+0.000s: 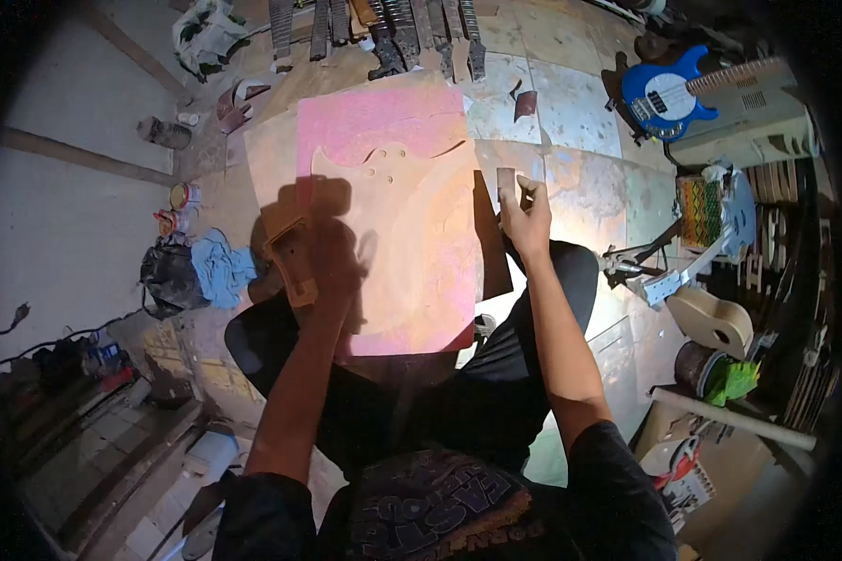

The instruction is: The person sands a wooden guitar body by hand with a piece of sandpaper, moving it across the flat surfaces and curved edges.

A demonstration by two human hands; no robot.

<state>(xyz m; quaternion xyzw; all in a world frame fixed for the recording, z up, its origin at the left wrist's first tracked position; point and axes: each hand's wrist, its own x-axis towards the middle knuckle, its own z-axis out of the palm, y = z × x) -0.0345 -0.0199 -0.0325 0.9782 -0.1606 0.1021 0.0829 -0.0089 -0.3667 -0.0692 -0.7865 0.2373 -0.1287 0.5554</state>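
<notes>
A pale wooden guitar body (pixel 412 224) with horn-shaped curves and several small holes lies flat on a pink-dusted board (pixel 374 117) before me. My right hand (pixel 528 222) is raised just beyond the board's right edge, its thumb and fingers pinching a small brown piece of sandpaper (pixel 506 181). On the left side of the guitar body is my left hand (pixel 332 248), deep in shadow, so its fingers are hard to make out. Close beside that hand stands an orange-brown curved piece (pixel 293 262), its kind unclear.
Several guitar necks (pixel 393 37) lie in a row at the far side. A blue bass guitar (pixel 669 93) is at the far right. Scraps of sandpaper (pixel 526 105) lie on the tiled floor. A blue cloth (pixel 222 269) and tins (pixel 185 195) sit at left; an acoustic guitar body (pixel 711 321) stands right.
</notes>
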